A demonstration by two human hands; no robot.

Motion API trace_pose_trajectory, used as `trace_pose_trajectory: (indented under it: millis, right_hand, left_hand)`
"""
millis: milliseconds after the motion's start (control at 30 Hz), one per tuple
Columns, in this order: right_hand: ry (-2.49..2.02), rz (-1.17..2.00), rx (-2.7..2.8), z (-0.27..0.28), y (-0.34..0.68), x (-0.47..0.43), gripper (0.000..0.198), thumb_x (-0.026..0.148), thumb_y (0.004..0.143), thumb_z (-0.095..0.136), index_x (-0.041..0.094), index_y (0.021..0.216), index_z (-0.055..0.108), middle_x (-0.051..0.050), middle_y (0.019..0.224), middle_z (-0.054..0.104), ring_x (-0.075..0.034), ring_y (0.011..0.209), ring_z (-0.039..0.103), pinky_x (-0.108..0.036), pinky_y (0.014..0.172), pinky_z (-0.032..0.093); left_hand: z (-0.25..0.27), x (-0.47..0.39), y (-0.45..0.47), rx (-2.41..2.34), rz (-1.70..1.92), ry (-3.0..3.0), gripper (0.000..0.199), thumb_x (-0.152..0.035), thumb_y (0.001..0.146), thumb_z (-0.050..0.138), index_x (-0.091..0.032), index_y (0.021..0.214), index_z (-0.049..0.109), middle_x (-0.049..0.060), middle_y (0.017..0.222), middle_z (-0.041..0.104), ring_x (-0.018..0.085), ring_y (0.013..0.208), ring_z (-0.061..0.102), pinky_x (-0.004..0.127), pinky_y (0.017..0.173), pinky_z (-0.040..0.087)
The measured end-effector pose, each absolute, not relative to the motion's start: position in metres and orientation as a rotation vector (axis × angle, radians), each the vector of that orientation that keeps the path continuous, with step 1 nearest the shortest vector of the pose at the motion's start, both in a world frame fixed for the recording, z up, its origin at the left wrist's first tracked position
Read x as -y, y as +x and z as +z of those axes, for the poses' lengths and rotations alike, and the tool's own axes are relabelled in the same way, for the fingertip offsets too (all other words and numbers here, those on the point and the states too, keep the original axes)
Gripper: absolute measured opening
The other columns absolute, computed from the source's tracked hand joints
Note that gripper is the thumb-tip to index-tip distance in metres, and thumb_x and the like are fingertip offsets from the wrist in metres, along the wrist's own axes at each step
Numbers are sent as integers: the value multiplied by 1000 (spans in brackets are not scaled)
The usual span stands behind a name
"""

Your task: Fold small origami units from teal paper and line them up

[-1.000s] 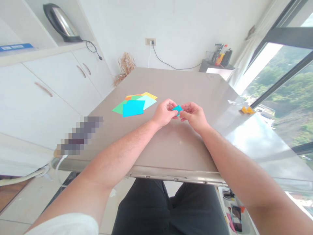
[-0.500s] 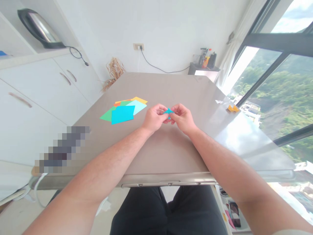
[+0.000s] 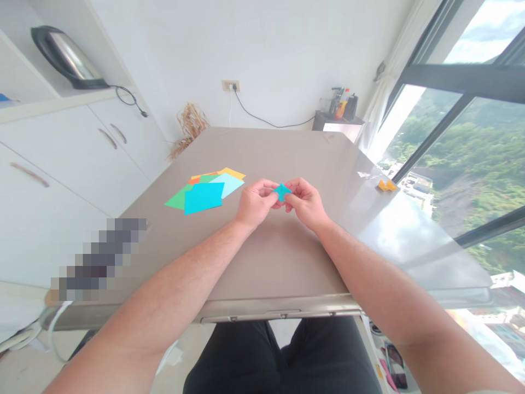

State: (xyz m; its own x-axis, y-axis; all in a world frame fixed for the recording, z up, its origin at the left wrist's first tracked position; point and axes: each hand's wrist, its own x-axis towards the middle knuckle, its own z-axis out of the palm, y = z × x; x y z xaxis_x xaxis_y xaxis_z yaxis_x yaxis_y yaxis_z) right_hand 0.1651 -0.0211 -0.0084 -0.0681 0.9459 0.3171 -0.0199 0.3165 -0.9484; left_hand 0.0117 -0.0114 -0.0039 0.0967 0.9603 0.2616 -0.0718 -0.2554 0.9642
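Note:
Over the middle of the table, a small piece of folded blue paper (image 3: 281,192) is held up between both hands. It looks like a diamond with a crease line down from its top corner. My left hand (image 3: 257,203) pinches its left corner between thumb and fingers. On the opposite corner, my right hand (image 3: 307,201) has a matching pinch, thumb in front. The fingertips behind the paper are partly hidden. To the left of my hands, a flat blue sheet (image 3: 204,198) lies on top of several fanned-out coloured sheets, among them green (image 3: 177,198), pale blue (image 3: 232,185) and yellow (image 3: 233,172).
The brown-grey table (image 3: 270,262) has a folded orange paper piece (image 3: 386,186) and white scraps (image 3: 365,175) near its right edge. A blurred-out object (image 3: 102,260) lies at the left edge. Windows flank the right side; a kettle (image 3: 68,57) stands on a shelf at left.
The folded blue paper has opened out from a narrow, pointed shape into a flatter diamond facing me. Both hands keep their pinch. The whole view has shifted slightly.

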Motion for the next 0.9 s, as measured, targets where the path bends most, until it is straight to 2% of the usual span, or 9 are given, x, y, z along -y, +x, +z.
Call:
trace_pose_trajectory:
  millis: [133, 333, 600, 700, 800, 900]
  right_hand:
    - [-972, 964, 1379, -7, 162, 23, 9, 26, 75, 65, 24, 83, 63, 5, 63, 64, -10, 50, 54, -26, 53, 45]
    - [-933, 1015, 1289, -5, 160, 24, 10, 26, 73, 67, 24, 82, 65, 6, 61, 64, -11, 49, 55, -28, 53, 47]
    - [-897, 1129, 1179, -3, 163, 23, 8, 21, 66, 68, 23, 67, 61, 5, 55, 62, -12, 46, 55, -28, 50, 46]
    - [-906, 1160, 1171, -3, 165, 22, 9, 21, 64, 69, 23, 65, 60, 5, 55, 62, -12, 46, 55, -29, 49, 46]
    - [-913, 1189, 1186, -3, 166, 22, 8, 21, 63, 68, 23, 66, 61, 4, 57, 64, -12, 47, 56, -30, 51, 48]
    - [-921, 1198, 1194, -2, 167, 22, 7, 21, 63, 66, 23, 68, 62, 4, 57, 64, -13, 48, 57, -30, 53, 50]
  left_hand:
    - [-3, 13, 13, -936, 1372, 1376, 16, -23, 71, 74, -19, 85, 69, -1, 66, 72, 15, 60, 69, 28, 60, 59]
    - [4, 17, 15, -952, 1373, 1298, 14, -22, 68, 74, -18, 80, 68, 0, 68, 72, 15, 61, 70, 29, 60, 59]
    - [5, 16, 11, -882, 1327, 1235, 11, -17, 65, 75, -16, 74, 69, 1, 73, 74, 17, 65, 72, 31, 63, 61]
    - [4, 15, 8, -857, 1265, 1219, 12, -24, 70, 75, -16, 78, 70, 3, 76, 75, 18, 68, 73, 33, 66, 62]
    - [4, 15, 6, -872, 1235, 1245, 23, -37, 74, 78, -16, 76, 68, 4, 74, 75, 19, 68, 73, 34, 67, 62]
    - [4, 14, 6, -877, 1247, 1277, 25, -34, 70, 82, -16, 77, 68, 4, 76, 75, 18, 69, 73, 34, 67, 62]
